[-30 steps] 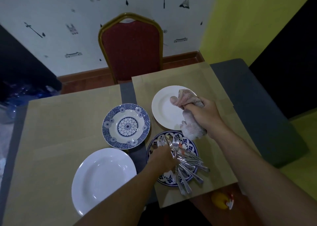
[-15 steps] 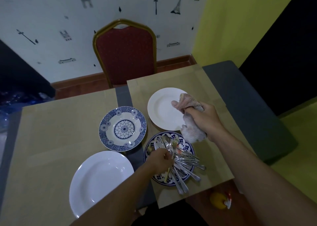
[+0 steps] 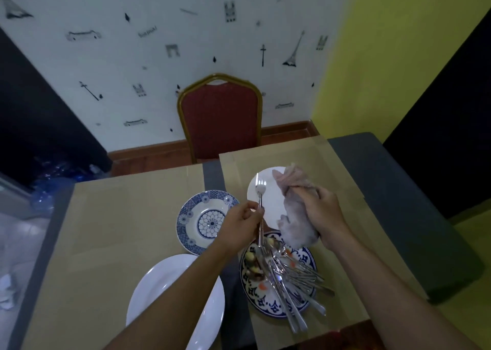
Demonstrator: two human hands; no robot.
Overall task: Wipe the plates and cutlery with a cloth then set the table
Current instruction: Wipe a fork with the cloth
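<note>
Near: blue-patterned plate [image 3: 268, 307] holds the cutlery pile [image 3: 289, 278] | Above its far rim: left hand [image 3: 241, 224] pinches 1 fork [image 3: 259, 190] by the handle, tines up | Above its far-right rim: right hand [image 3: 322, 214] clenches the cloth [image 3: 295, 216], apart from the fork | Judgement: wrap cloth round tines, draw down the handle with a firm pinch | Beyond that plate: white plate [image 3: 252, 187]

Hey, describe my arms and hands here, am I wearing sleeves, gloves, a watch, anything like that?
Nothing is worn that shows. The left hand and right hand have no gloves, and I can make out no rings, watch or bracelet. The left forearm and right forearm are uncovered to the picture's edge, so no sleeves appear.
</note>
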